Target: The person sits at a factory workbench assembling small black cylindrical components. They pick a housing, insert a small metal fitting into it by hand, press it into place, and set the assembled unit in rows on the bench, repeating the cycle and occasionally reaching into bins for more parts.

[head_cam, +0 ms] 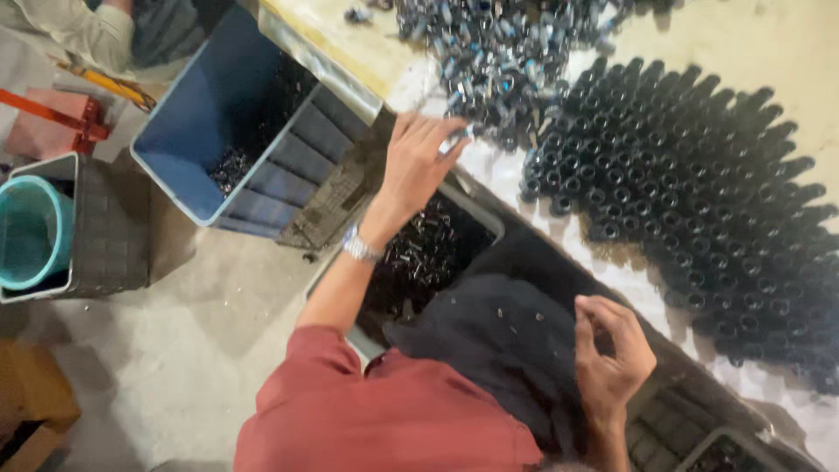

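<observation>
1. A small metallic part (456, 142) sits at the fingertips of the left hand (415, 166), at the near edge of a loose heap of shiny metal parts (498, 52) on the surface (769, 44).
2. The left hand is extended over the surface edge, fingers stretched forward and closed narrowly on the small metallic part. A metal wristwatch (359, 246) is worn on this wrist.
3. The right hand (612, 350) is raised near the body, fingers curled loosely inward. It is not possible to tell whether it holds anything.
4. To the right of the heap, black cylindrical parts (690, 201) stand upright in dense, ordered rows on the surface.
5. Below the left forearm, a grey bin (489, 218) contains dark metal parts.
6. A black cloth (498, 341) lies across the lap, between the two arms, and carries a few small specks.
7. A blue crate (201, 131) stands on the floor (175, 350) to the left, with a small amount of dark parts in its bottom.
8. A teal bucket (31, 232) sits inside a dark basket at the far left.
9. Another person's sleeve (79, 31) appears in the upper left corner.
</observation>
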